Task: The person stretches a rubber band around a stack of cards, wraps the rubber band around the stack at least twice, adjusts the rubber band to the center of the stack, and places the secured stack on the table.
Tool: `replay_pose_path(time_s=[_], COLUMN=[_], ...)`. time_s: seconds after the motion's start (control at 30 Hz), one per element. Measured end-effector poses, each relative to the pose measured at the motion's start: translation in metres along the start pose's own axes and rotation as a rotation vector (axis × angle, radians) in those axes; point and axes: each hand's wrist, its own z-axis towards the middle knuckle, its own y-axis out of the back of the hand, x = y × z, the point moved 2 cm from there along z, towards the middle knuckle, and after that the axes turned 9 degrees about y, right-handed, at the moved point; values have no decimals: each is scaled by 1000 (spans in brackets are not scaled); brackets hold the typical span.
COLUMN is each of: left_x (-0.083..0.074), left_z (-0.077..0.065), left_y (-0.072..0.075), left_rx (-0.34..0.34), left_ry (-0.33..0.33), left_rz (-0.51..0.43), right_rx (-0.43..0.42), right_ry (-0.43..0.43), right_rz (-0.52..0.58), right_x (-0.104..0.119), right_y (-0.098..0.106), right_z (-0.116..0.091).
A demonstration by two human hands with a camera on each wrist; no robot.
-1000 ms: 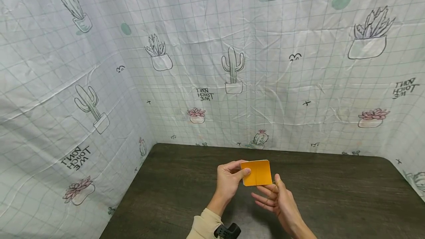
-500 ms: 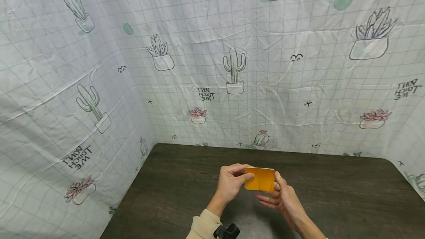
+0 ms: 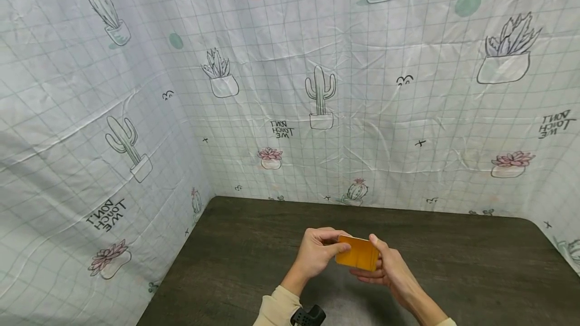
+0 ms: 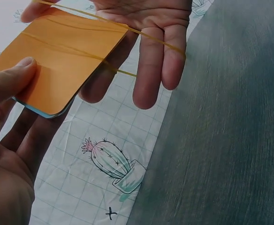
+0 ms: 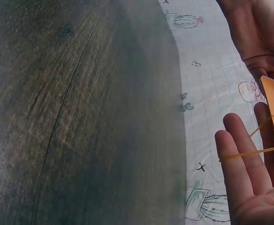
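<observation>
A thin stack of orange cards (image 3: 361, 254) with rounded corners is held above the table, tilted down to the right in the head view. My left hand (image 3: 317, 253) pinches its left end, thumb on the orange face and fingers behind. A yellow rubber band (image 4: 151, 38) runs across the face and stretches out past the right edge. It loops round outer fingers of my right hand (image 3: 395, 271), which are fairly straight in the left wrist view. The right thumb lies at the stack's upper right corner, and a finger passes behind it. The stack's back is hidden.
The dark wood-look table (image 3: 254, 235) spreads under both hands. A white gridded curtain (image 3: 385, 140) printed with cacti closes off its back and sides. A black band (image 3: 308, 316) sits on the left wrist.
The stack has moved slightly right and down, and tilted clockwise. My right thumb and fingers have come from below its edge up to its right end. The left hand keeps its pinch.
</observation>
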Motion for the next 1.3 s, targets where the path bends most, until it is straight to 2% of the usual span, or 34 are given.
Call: replay_pose_path(time_s=[0.3,0.63,0.73,0.87,1.13,1.3], left_x=[-1,-1,1,3,5,5], left_z=[0,-1,-2,-2,0,2], left_y=[-1,-3,-3,-1,1,1], left_rx=[45,74,66,15,-88,-162], left_ry=[6,13,19,21,24,71], left_rz=[16,37,30,21,-45,-108], right_rx=[-1,86,121,129,38,-138], right_ry=[3,53,52,53,91,121], right_rz=[-32,30,49,74,108,120], right_x=[1,5,6,7,7,7], right_y=[0,2,4,5,3,-5], right_z=[3,2,2,4,5,5])
